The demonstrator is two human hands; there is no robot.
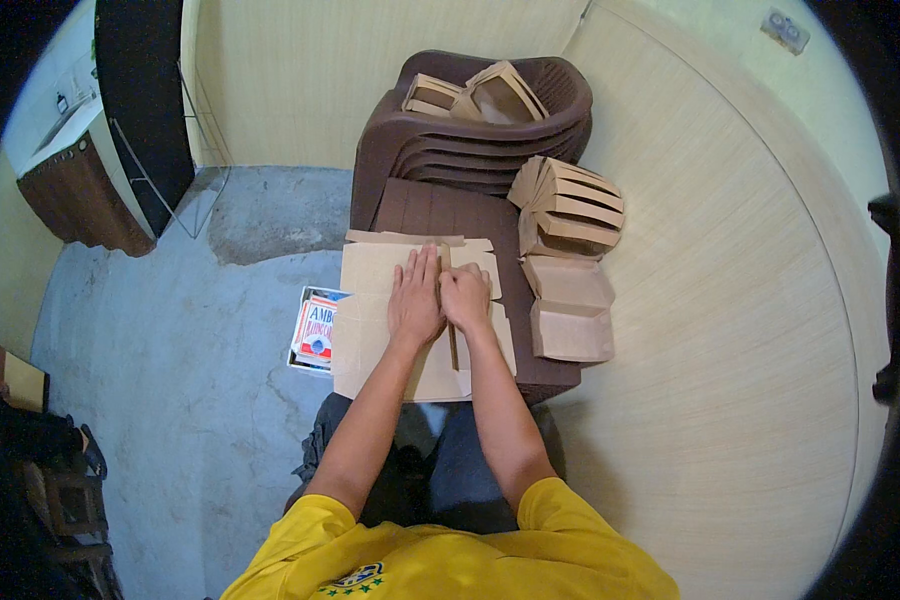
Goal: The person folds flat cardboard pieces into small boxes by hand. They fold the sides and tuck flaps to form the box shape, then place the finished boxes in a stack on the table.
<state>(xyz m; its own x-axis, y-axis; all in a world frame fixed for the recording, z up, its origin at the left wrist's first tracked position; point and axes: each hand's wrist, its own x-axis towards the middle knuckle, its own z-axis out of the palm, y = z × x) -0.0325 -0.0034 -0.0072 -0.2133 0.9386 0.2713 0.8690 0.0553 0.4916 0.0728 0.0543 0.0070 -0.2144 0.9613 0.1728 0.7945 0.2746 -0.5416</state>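
Note:
A flat brown cardboard box blank (372, 335) with slits and side flaps lies across the brown plastic seat in front of me. My left hand (416, 297) rests palm down on it, fingers straight and close together. Beside it, my right hand (466, 297) is closed, with curled fingers at a narrow raised fold (453, 350) that runs lengthwise between the hands. Part of this fold is hidden under the right hand, so I cannot tell how firmly the fingers grip it.
Stacked brown plastic chairs (390, 150) hold folded cardboard boxes (435, 95) on top. A bundle of nested boxes (570, 205) and an opened box (572, 310) lie at the right, near the wall. Left of the blank, a white box (295, 345) holds red, white and blue packets.

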